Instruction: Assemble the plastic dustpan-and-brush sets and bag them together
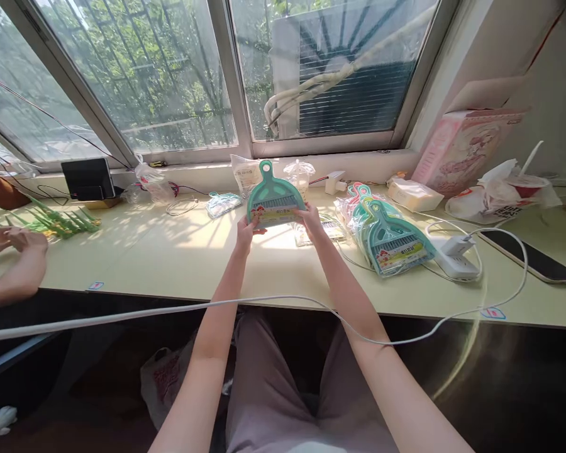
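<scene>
Between my two hands, a green mini dustpan and brush set (pixel 274 195) is held upright above the table, its handle with a hole pointing up and a printed label across its lower part. My left hand (pixel 248 231) grips its lower left corner, and my right hand (pixel 310 220) grips the lower right corner. On the table to the right lies a pile of similar wrapped dustpan sets (pixel 396 242), mostly green with a pink one at the back. Another wrapped dustpan set (pixel 223 204) lies behind, left of the held one. A flat packet (pixel 332 231) is partly hidden behind my right hand.
A white cable (pixel 136 313) runs across my forearms to a power strip (pixel 457 258). A phone (pixel 531 255) lies at right, near a pink box (pixel 466 151). At far left, another person's hands (pixel 21 242) are beside green plant stems (pixel 61 220). A dark tablet (pixel 88 179) stands near the window.
</scene>
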### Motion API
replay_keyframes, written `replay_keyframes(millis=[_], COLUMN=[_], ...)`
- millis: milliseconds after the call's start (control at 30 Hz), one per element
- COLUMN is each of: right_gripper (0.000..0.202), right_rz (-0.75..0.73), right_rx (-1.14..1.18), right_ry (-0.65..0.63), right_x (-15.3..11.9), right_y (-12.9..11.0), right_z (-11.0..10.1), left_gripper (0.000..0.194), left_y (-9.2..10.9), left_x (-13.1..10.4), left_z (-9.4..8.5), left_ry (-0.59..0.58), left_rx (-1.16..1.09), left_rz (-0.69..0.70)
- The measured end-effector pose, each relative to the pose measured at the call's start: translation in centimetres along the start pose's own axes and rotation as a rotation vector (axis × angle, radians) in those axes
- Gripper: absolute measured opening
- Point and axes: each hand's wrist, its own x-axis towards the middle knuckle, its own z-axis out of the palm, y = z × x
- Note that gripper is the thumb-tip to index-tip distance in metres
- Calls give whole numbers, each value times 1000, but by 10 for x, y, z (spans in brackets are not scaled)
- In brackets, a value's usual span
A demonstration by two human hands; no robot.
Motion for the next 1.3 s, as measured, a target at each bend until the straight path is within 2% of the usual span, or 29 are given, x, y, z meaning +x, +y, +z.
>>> replay_keyframes(millis=[67,133,200,267,333,400,433,500,567,633,767,833,900,933,1000,1033,1067,1133,1300], right_gripper=[40,43,41,39,37,36,36,37,40,42,46,44,38,34,28,27,27,31,42], right_rz=[-39,-103,-170,-218,-269,-313,-330,-341,-308,-232,-73,-64,-105,-130,-161,-164,-159,-129,-109], right_rx=[-27,-66,-106,-100,-81,-41,-19,13,13,-25,-219,-358,-533,-628,-801,-868,-922,-987,-978], right_ry=[-80,-200,-242,-173,-66,41,83,133,136,100,39,73,110,121,131,136,145,177,262], right_x=[-10,-22,-34,-44,-50,-53,-54,-54,-55,-57,-59,-55,-48,-43,-34,-29,-26,-20,-19], right_y=[-14,-29,-45,-58,-70,-78,-80,-82,-78,-68,-31,-12,1,6,10,11,12,15,28], right_z=[-20,-47,-78,-110,-138,-161,-170,-181,-183,-177,-156,-148,-141,-138,-132,-129,-125,-118,-108], left_gripper=[46,52,59,65,79,92,90,57,20,9,6,7,6,12,34,43,46,39,22], left_y=[7,16,23,24,17,1,-9,-28,-42,-50,-51,-51,-53,-55,-58,-59,-60,-61,-65], left_x=[-4,-13,-24,-34,-37,-33,-29,-18,-6,3,12,12,11,11,12,13,14,16,16], left_z=[7,16,29,44,61,77,84,96,104,105,94,85,77,73,68,66,65,64,66], left_ry=[-58,-191,-343,-501,-628,-665,-647,-584,-523,-457,-382,-371,-299,-232,-101,-68,-61,-97,-121], left_rx=[-14,0,38,116,282,504,600,701,719,739,804,820,811,791,711,668,629,567,458], left_rz=[-20,-16,27,120,243,336,354,328,270,236,245,231,203,174,69,8,-46,-101,-108])
